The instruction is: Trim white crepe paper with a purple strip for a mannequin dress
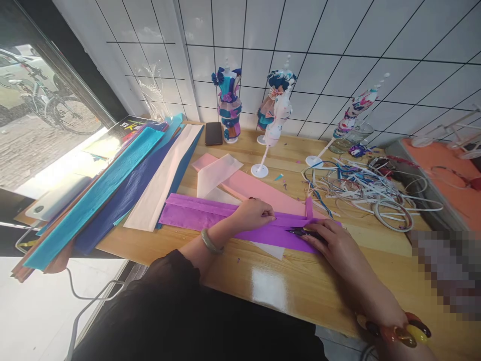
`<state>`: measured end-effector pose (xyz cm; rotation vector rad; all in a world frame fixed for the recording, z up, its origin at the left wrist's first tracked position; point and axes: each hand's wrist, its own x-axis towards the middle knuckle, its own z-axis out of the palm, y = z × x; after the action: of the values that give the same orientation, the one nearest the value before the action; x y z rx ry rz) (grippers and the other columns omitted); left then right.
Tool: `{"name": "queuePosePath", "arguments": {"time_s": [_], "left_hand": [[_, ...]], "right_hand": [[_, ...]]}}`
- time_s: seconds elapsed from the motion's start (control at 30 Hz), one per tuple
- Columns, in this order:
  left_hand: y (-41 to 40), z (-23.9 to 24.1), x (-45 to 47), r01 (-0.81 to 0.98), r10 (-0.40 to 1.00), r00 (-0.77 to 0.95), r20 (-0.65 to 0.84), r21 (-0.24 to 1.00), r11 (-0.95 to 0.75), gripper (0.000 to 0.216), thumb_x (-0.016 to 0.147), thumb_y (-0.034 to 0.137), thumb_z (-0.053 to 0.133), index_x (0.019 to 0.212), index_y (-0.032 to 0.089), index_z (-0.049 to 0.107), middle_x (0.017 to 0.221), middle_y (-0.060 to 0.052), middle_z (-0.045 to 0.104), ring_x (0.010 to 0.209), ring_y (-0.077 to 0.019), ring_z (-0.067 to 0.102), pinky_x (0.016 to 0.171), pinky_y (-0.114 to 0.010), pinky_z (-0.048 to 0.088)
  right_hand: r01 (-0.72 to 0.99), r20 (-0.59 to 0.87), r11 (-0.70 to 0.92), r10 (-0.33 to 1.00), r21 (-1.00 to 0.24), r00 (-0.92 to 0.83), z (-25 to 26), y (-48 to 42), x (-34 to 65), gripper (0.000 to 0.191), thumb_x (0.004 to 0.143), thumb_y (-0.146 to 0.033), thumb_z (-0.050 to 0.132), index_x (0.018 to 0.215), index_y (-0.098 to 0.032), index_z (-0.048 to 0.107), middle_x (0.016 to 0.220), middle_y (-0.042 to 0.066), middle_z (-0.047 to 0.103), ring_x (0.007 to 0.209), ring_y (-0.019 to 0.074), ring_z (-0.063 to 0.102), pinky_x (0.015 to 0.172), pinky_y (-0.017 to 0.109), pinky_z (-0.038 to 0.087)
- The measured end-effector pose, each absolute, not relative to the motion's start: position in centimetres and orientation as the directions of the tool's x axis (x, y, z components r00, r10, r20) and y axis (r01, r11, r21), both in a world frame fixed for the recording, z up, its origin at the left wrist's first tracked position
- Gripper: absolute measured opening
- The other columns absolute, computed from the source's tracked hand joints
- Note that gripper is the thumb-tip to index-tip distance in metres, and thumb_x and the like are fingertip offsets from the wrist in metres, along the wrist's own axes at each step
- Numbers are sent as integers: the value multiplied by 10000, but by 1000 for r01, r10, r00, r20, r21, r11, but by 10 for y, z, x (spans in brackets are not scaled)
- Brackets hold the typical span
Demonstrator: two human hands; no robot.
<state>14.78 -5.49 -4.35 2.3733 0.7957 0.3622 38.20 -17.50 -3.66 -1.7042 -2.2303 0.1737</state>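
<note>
Left fingers (267,212) curled, right fingers (328,227) bent forward.

The right fingers (323,230) cover much of the black tool (296,231). Purple paper (193,213) hides part of the pink paper (255,184). Upper left, the left edge crops a bicycle (47,100); far right, an orange-bottomed box (421,155) runs out of frame. Lower right, a pixelated patch (447,271) masks its contents.

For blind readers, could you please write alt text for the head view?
The right hand holds a tool, likely scissors, at a purple sheet, the left hand over it. Behind stand four decorated mannequins; coloured sheets lie left, tangled strips right.
</note>
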Motion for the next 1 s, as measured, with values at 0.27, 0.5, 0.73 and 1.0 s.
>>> {"name": "queuePosePath", "arguments": {"time_s": [0.27,0.5,0.73,1.0], "left_hand": [[-54,-43,148,460,629,774,68,623,-633,160,798,284,526,794,186,652,783,7,685,739,-128,602,723,-232,418],[-54,-41,147,463,638,768,58,639,-614,158,800,284,516,792,184,638,757,12,675,711,-120,590,645,-211,393],[-54,-39,147,473,648,761,33,656,-588,162,807,291,506,800,186,628,771,14,671,724,-119,590,656,-210,398],[-53,-42,147,453,644,763,58,662,-597,154,802,285,509,789,185,627,748,18,668,697,-114,587,636,-206,394]], "right_hand": [[881,181,302,951,-365,-251,-35,-165,375,281,863,-438,475,949,-226,639,915,76,638,864,213,595,763,351,475],[878,145,287,957,-383,-250,-37,-158,370,313,850,-468,485,966,-218,631,928,89,643,868,226,602,763,368,474],[867,136,278,960,-413,-243,-38,-154,369,321,831,-490,502,900,-210,642,865,79,652,820,217,610,720,343,482],[858,96,233,972,-457,-212,-39,-158,371,336,830,-506,496,917,-212,634,875,86,642,824,229,605,727,358,477]]}}
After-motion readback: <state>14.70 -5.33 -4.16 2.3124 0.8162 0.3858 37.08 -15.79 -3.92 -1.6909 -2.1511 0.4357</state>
